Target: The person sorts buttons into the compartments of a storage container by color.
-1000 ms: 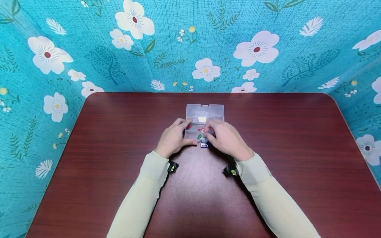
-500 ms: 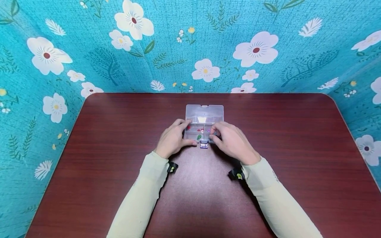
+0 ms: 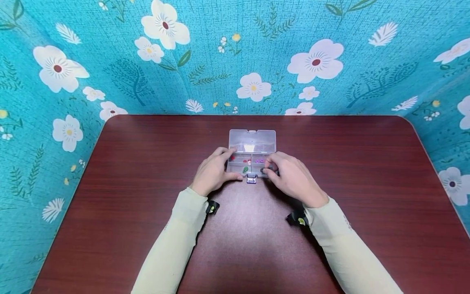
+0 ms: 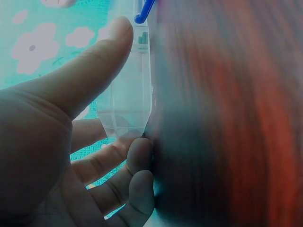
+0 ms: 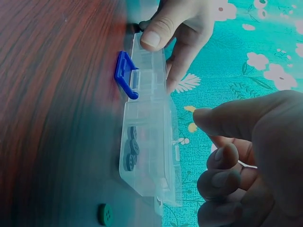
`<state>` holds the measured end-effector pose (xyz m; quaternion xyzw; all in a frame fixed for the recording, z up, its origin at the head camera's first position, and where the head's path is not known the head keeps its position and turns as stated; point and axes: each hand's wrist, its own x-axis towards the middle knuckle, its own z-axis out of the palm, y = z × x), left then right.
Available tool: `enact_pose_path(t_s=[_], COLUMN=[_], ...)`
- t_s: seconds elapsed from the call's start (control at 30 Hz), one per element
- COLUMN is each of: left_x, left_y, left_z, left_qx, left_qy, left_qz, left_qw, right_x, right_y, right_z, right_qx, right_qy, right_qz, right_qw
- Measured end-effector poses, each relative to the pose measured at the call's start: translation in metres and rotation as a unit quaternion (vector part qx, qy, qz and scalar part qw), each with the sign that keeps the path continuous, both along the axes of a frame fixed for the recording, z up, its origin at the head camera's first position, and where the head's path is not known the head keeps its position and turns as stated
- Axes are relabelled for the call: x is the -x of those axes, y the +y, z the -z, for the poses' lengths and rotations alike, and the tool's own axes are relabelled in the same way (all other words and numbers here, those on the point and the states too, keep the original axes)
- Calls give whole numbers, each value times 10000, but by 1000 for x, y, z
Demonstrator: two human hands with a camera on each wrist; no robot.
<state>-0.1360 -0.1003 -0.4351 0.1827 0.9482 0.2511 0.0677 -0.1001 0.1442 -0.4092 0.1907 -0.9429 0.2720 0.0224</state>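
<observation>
A clear plastic compartment box (image 3: pixel 240 164) stands on the table with its lid (image 3: pixel 252 141) raised at the back. Its blue latch (image 5: pixel 124 78) hangs open at the front. My left hand (image 3: pixel 213 169) holds the box's left end, thumb at the front and fingers round the side. My right hand (image 3: pixel 293 179) is over the front right compartment, fingers bent and thumb extended; nothing shows between them in the right wrist view. Dark buttons (image 5: pixel 132 149) lie in that compartment. Red buttons (image 3: pixel 245 161), purple buttons (image 3: pixel 259 161) and green buttons (image 3: pixel 245 169) occupy the others.
One loose green button (image 5: pixel 105 214) lies on the brown wooden table (image 3: pixel 242 245), just beyond the box's right end. A turquoise flowered cloth (image 3: pixel 220 53) rises behind the table and along both sides.
My right hand has shifted right and toward me, from the box's middle to its front right compartment, uncovering the purple buttons. The left hand has stayed on the box.
</observation>
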Motion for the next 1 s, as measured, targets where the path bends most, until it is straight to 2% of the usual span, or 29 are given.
enact_pose_path(t_s=[1.0], left_x=[0], left_y=[0], left_z=[-1], left_qx=[99], left_qy=[20], left_qz=[20], left_qw=[9999], right_x=[-13], right_y=[27], right_z=[10], right_qx=[-175], right_qy=[-164], right_qz=[121], right_qw=[9996])
